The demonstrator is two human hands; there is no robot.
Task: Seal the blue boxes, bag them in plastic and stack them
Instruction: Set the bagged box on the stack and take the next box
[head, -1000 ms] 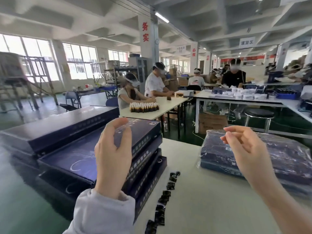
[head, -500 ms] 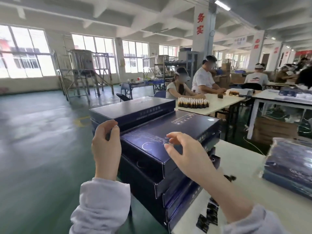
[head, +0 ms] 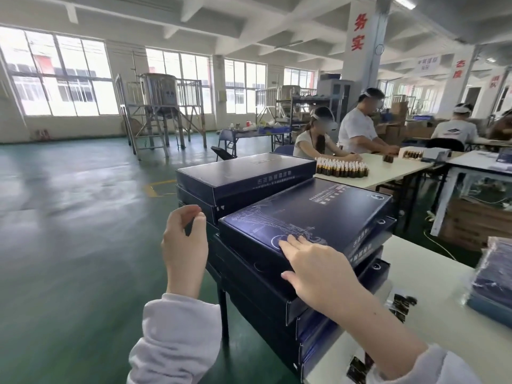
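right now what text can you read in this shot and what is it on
"务实" in red, on the near pillar.
"态" in red, on the next pillar; the character below it is blurred.
Hanging sign: too blurred to read.
Top box: print too small to read.
Rear box: side print blurred.

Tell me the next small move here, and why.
Probably bring the left hand to the left edge of the top blue box and lift it off the stack: the right hand lies flat on its lid, the left hovers empty beside it. It is unbagged.
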